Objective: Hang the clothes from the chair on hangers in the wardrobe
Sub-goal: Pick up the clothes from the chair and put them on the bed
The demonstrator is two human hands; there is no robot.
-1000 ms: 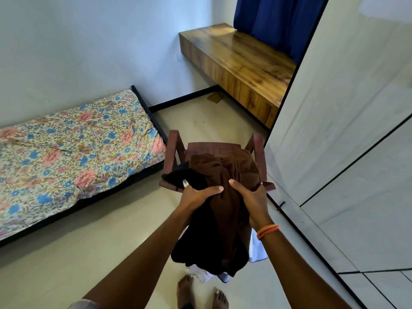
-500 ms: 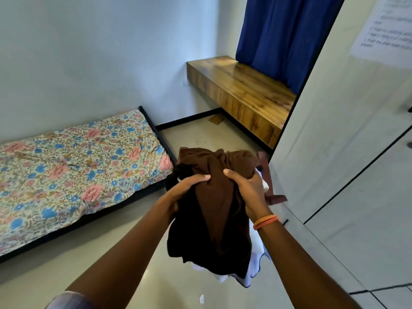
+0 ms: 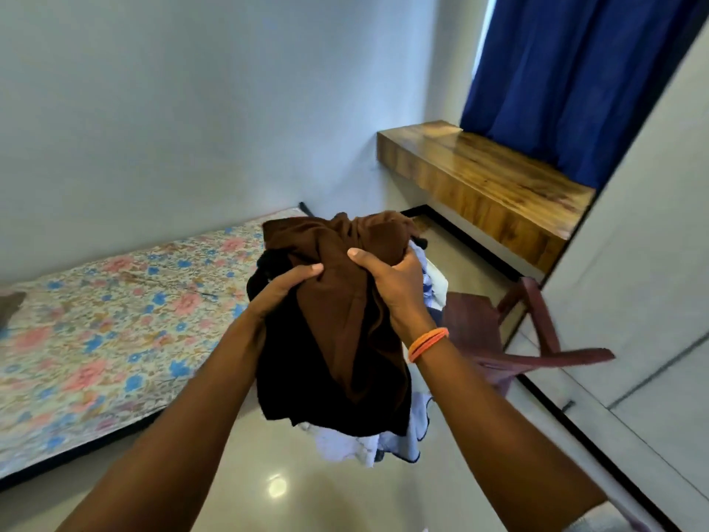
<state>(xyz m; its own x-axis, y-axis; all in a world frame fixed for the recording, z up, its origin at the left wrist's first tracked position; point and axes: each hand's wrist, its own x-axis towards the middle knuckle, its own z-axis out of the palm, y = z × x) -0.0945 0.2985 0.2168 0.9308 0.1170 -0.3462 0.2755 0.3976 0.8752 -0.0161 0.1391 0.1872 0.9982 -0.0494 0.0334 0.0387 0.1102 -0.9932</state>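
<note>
I have the bundle of clothes, a dark brown soft garment bunched over black and pale blue-white fabric point(image 3: 341, 332), gripped in both hands in front of my chest, clear of the floor. My left hand point(image 3: 286, 288) curls into the bundle's left side with the thumb pressed across the top folds; my right hand point(image 3: 395, 288), the one with the orange band at the wrist, clutches the right side, thumb over the brown cloth. Both grips are tight on fabric, fingers buried in it.

The bundle hangs downward from my hands, its long axis roughly vertical, the pale hems trailing lowest. The white-panelled wardrobe front point(image 3: 633, 270) stands to my right, so my right hand is the nearer one to it. I see no hangers and no open door from here, so I judge the next move is a turn right.

The maroon plastic chair point(image 3: 514, 339) stands between the bundle and the wardrobe, just beside the panel, and could snag the trailing hems. Away from the wardrobe, on the bundle's far side, lies the floral-sheeted mattress point(image 3: 96, 332); beyond the chair sit a wooden ledge point(image 3: 479, 178) and blue curtain point(image 3: 568, 71).
</note>
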